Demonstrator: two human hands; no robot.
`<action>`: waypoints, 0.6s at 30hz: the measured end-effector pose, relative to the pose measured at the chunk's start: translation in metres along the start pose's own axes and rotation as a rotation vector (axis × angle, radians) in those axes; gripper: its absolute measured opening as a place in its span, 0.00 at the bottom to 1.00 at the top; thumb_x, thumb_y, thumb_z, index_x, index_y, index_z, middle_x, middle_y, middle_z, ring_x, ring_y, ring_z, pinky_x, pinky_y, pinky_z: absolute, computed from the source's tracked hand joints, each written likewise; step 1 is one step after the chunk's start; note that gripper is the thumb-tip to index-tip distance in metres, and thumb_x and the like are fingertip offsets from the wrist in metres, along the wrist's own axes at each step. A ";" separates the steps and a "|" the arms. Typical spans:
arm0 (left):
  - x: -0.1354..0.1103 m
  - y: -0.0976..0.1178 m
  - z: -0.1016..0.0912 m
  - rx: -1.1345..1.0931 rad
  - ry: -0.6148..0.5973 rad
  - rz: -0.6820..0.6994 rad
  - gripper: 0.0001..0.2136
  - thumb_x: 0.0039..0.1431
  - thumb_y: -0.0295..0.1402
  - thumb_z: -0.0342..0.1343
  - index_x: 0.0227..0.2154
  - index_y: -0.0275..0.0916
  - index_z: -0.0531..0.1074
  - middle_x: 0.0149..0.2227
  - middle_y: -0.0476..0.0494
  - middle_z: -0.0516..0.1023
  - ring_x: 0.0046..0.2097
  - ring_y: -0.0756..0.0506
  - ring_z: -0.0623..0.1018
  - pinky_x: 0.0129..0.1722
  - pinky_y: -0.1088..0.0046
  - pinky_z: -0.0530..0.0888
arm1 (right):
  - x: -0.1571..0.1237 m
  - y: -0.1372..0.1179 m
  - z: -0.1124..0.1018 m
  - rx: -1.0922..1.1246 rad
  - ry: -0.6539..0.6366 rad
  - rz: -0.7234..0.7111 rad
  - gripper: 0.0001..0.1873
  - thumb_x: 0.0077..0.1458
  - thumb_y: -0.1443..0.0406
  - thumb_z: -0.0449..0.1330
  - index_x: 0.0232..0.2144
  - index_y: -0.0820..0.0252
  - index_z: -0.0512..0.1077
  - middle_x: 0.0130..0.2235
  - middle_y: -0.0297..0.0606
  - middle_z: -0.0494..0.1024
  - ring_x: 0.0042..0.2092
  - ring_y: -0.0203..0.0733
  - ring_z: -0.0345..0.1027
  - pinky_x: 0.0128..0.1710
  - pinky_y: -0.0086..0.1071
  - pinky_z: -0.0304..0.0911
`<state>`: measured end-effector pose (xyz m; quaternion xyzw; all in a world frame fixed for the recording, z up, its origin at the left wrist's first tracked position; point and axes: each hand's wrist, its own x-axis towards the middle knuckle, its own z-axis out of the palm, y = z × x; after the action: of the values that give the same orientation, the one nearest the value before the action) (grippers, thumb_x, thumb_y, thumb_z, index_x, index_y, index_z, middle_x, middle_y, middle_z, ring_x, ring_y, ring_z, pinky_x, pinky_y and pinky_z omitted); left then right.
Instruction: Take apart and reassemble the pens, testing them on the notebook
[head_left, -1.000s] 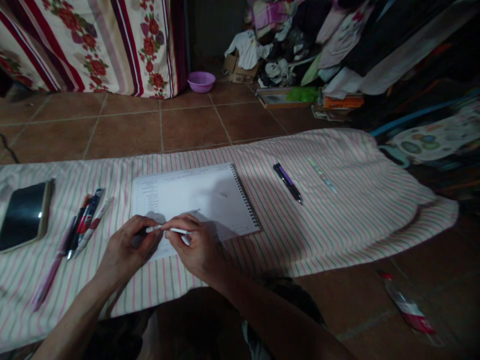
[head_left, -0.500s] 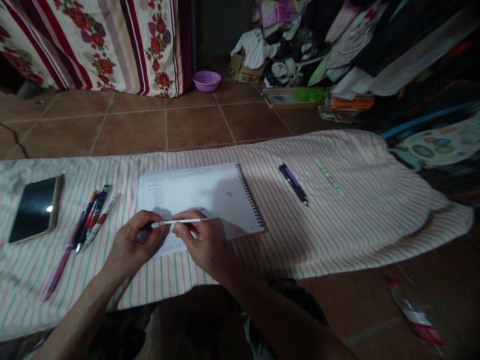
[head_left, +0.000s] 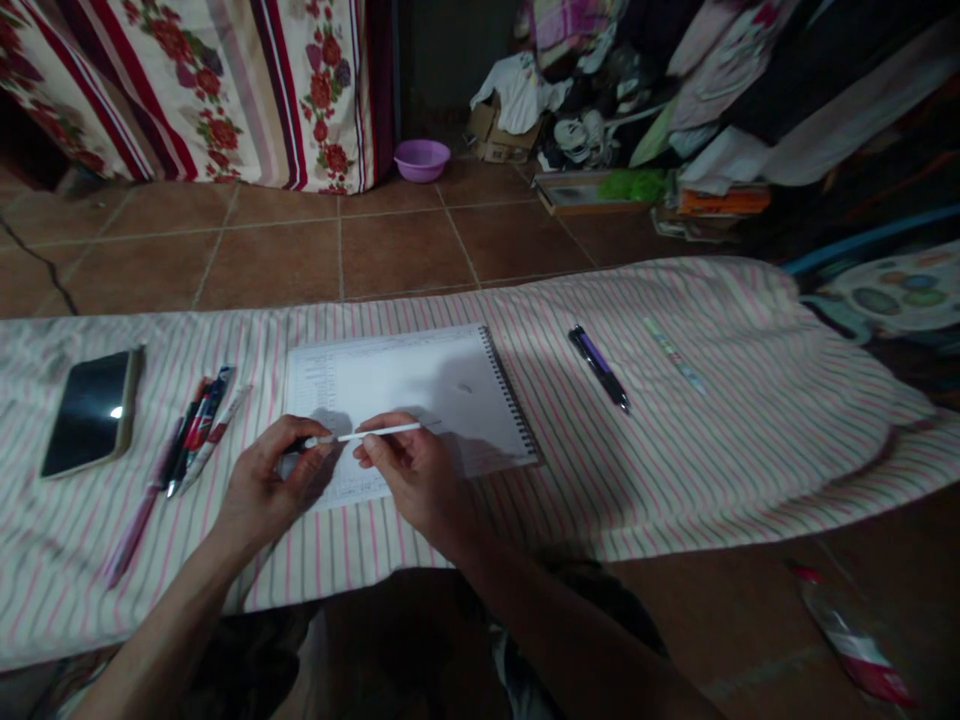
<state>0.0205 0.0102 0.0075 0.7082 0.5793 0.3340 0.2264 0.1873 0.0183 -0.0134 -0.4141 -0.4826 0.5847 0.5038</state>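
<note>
Both hands meet over the lower part of a spiral notebook (head_left: 420, 385) lying on a striped cloth (head_left: 675, 440). My right hand (head_left: 409, 475) pinches a thin white pen (head_left: 375, 433) that points right across the page. My left hand (head_left: 270, 490) is closed at the pen's left end, its fingertips pressed on a small dark piece there that I cannot make out.
A phone (head_left: 91, 410) lies at the far left of the cloth, with several pens (head_left: 196, 430) beside it. A purple pen (head_left: 598, 366) and a pale pen (head_left: 673, 355) lie to the right. A purple bowl (head_left: 421, 158), piled clothes (head_left: 600, 90), a floral curtain (head_left: 225, 80) stand behind. A bottle (head_left: 847, 630) lies on the tiles.
The white pen has slid out to the right between my hands, showing more of its length, and both hands sit a little higher on the notebook page. The view has shifted slightly.
</note>
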 end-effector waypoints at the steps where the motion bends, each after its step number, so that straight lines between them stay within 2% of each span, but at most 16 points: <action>1: 0.000 -0.001 0.000 0.005 0.000 -0.008 0.05 0.55 0.37 0.52 0.31 0.42 0.68 0.30 0.47 0.73 0.33 0.47 0.73 0.33 0.69 0.69 | 0.000 0.001 0.001 0.009 0.001 0.002 0.07 0.52 0.63 0.56 0.34 0.59 0.69 0.26 0.33 0.76 0.29 0.33 0.72 0.32 0.28 0.69; 10: -0.003 -0.011 -0.001 0.011 0.034 -0.030 0.05 0.55 0.36 0.53 0.33 0.43 0.68 0.32 0.48 0.72 0.35 0.46 0.72 0.36 0.69 0.68 | 0.000 0.002 0.008 0.049 0.005 0.017 0.08 0.51 0.62 0.57 0.34 0.58 0.69 0.26 0.33 0.76 0.28 0.33 0.72 0.31 0.28 0.69; 15: -0.003 -0.009 -0.002 -0.036 0.050 -0.014 0.04 0.56 0.35 0.53 0.33 0.42 0.69 0.32 0.47 0.72 0.37 0.46 0.73 0.38 0.69 0.68 | 0.004 -0.010 0.007 0.154 0.070 0.073 0.06 0.48 0.64 0.58 0.30 0.59 0.70 0.24 0.31 0.75 0.26 0.32 0.71 0.29 0.27 0.68; 18: -0.002 -0.007 -0.003 -0.075 0.057 -0.006 0.04 0.55 0.34 0.53 0.32 0.41 0.69 0.32 0.47 0.73 0.36 0.47 0.73 0.37 0.70 0.69 | 0.005 -0.019 0.005 0.160 0.065 0.103 0.06 0.48 0.64 0.59 0.31 0.59 0.70 0.24 0.30 0.75 0.27 0.32 0.71 0.31 0.27 0.68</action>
<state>0.0135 0.0093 0.0037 0.6880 0.5746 0.3746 0.2371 0.1854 0.0231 0.0065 -0.4157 -0.3957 0.6327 0.5199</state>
